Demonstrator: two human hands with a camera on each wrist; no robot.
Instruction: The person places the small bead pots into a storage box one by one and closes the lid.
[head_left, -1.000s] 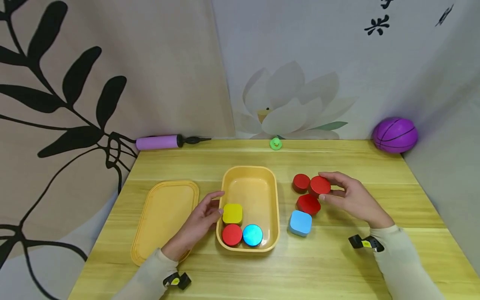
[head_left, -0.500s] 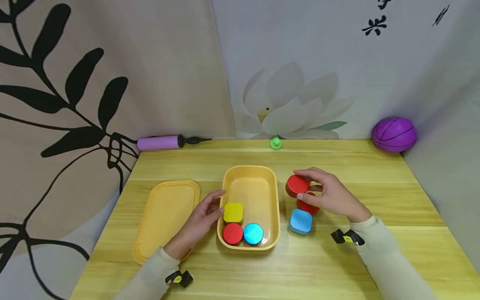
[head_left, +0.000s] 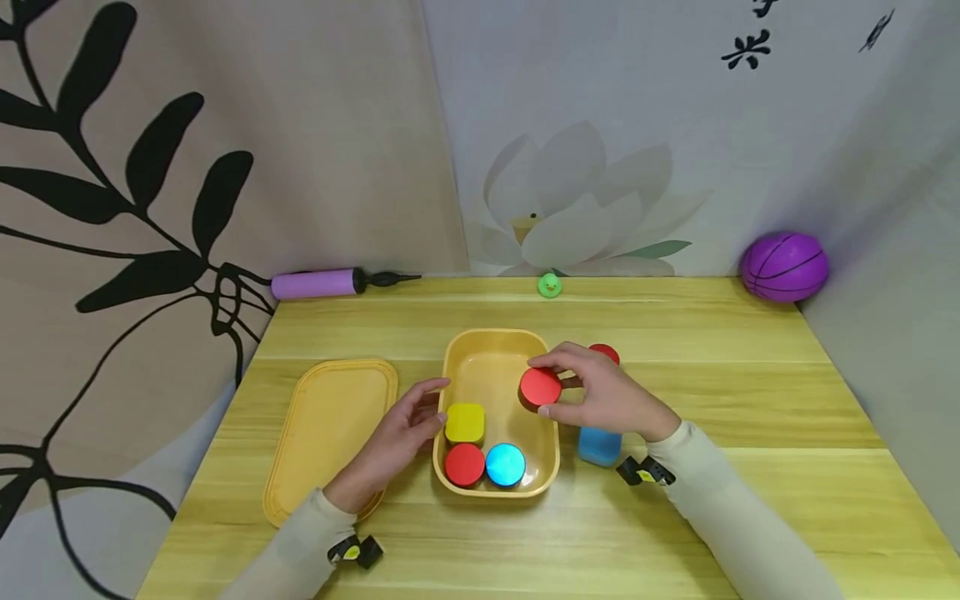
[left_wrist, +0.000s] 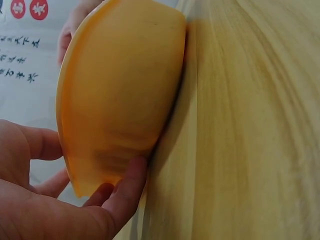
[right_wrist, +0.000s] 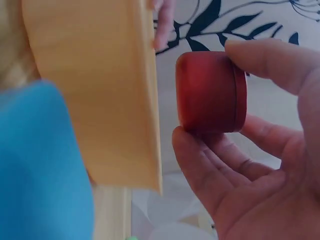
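My right hand (head_left: 600, 392) (right_wrist: 270, 195) pinches a red round block (head_left: 540, 388) (right_wrist: 207, 92) between thumb and fingers, over the right side of the yellow container (head_left: 517, 346). Against the container's left wall (left_wrist: 120, 85) rests my left hand (head_left: 397, 442) (left_wrist: 65, 200), its fingers touching the outside and rim without wrapping round it. Inside the container are a yellow block (head_left: 465, 423), a red round block (head_left: 464, 465) and a light-blue round block (head_left: 506, 465), grouped at its near end. A blue block (head_left: 599, 447) (right_wrist: 40, 165) stands to the right.
A second red block (head_left: 604, 353) shows partly behind my right hand. The yellow lid (head_left: 330, 425) lies left of the container. Along the back are a purple pump (head_left: 315, 284), a green duck (head_left: 550, 286) and a purple ball (head_left: 784, 267).
My right hand has carried the red block left, from beside the other red blocks to above the container. It now hides one of the red blocks. My left hand stays at the container's side.
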